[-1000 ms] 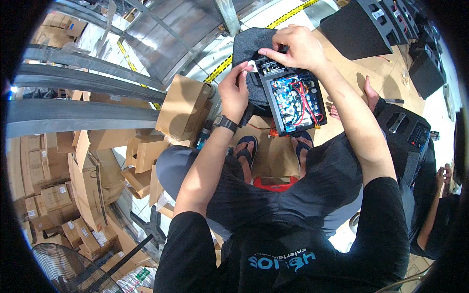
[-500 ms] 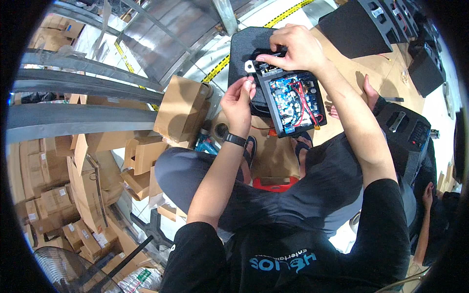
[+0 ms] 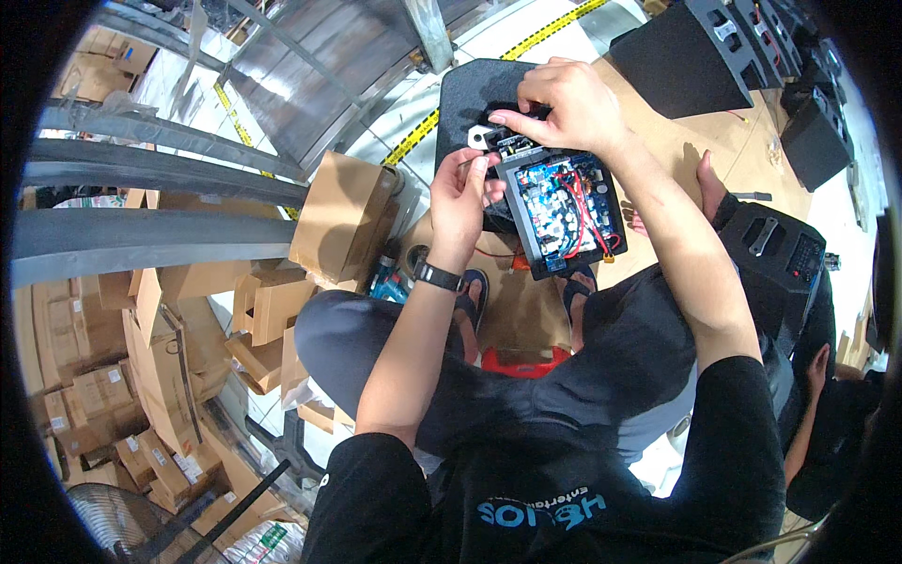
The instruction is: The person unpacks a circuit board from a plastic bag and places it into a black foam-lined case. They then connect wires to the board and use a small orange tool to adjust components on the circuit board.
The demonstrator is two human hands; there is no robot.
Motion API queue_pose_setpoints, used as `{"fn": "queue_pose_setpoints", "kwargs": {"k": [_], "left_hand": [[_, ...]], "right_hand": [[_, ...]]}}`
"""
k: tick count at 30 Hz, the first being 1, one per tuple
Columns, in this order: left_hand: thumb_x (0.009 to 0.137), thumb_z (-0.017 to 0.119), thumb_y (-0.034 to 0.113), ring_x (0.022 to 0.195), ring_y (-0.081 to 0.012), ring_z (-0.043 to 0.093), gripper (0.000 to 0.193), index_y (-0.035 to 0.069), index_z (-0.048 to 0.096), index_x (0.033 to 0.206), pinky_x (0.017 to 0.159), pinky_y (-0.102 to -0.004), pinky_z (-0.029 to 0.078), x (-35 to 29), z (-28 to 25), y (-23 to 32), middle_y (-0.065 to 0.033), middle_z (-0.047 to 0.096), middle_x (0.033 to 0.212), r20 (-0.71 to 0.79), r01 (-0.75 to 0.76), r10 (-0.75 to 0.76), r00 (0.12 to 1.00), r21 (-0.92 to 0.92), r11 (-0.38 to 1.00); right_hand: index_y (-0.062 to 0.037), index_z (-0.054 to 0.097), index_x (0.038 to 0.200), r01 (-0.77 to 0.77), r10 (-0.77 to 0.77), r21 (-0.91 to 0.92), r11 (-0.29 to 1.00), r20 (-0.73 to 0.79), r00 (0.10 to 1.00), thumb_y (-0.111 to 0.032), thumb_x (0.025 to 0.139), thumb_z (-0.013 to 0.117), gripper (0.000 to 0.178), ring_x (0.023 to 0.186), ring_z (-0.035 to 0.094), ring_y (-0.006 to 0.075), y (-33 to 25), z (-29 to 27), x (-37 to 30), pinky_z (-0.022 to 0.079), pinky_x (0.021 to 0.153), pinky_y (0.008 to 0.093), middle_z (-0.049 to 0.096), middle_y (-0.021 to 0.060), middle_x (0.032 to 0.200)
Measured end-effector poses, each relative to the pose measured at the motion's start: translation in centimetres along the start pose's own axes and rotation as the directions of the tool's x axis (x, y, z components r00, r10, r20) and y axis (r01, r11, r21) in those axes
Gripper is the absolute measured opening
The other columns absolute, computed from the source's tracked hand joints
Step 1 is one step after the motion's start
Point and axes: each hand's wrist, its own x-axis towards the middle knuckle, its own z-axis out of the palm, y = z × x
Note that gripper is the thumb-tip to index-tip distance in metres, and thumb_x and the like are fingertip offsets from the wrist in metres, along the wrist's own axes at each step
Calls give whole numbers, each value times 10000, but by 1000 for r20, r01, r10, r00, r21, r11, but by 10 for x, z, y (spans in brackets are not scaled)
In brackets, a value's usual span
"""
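An electronics module [image 3: 520, 221] with a black frame, a blue circuit board and red wires leans on a dark speaker cabinet [image 3: 460, 94] in front of me. My right hand [image 3: 571, 105] is closed over the module's far end, thumb pointing left. At its far left corner, my left hand [image 3: 458, 195] brings thumb and index finger together; what they pinch, if anything, is too small to make out. A small white piece with a hole [image 3: 478, 137] shows just beyond those fingertips.
Cardboard boxes [image 3: 340, 211] stand left of my knees, beside grey metal rails [image 3: 160, 230]. A blue power tool [image 3: 387, 282] and a red object [image 3: 526, 362] lie near my feet. Speaker cabinets [image 3: 681, 61] stand far right, another [image 3: 775, 244] nearer. Another person's arm [image 3: 806, 418] shows at right.
The module's near end has shifted slightly toward me. My left hand has turned a little, its other fingers now reaching toward the module's side. My right hand keeps its grip.
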Motion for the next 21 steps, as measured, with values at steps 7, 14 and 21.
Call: {"fn": "queue_pose_setpoints", "kwargs": {"k": [7, 14, 21], "left_hand": [[1010, 694, 109, 751, -97, 684, 182, 20, 652, 1164, 619, -217, 544, 0, 12, 6, -78, 749, 1002, -80, -177, 197, 977, 200, 964], [928, 810, 127, 828, -115, 719, 283, -37, 700, 1131, 660, -213, 497, -1, 17, 12, -94, 769, 965, -146, -69, 92, 985, 154, 986], [942, 791, 110, 878, -82, 692, 278, -24, 738, 1180, 732, -216, 521, 3, 6, 22, -62, 774, 990, -72, 79, -71, 995, 123, 989]], "right_hand": [[-82, 624, 609, -8, 27, 106, 994, -172, 985, -326, 894, 793, 412, 561, 621, 294, -1, -4, 0, 476, 562, 389, 591, 85, 587], [-79, 620, 602, -1, 16, 256, 967, -59, 998, -320, 894, 800, 419, 542, 610, 280, 5, -7, 0, 471, 562, 382, 591, 68, 576], [-97, 599, 588, -17, 48, 246, 969, -121, 992, -338, 847, 832, 424, 548, 602, 252, 0, -3, 2, 468, 585, 362, 579, 37, 573]]}}
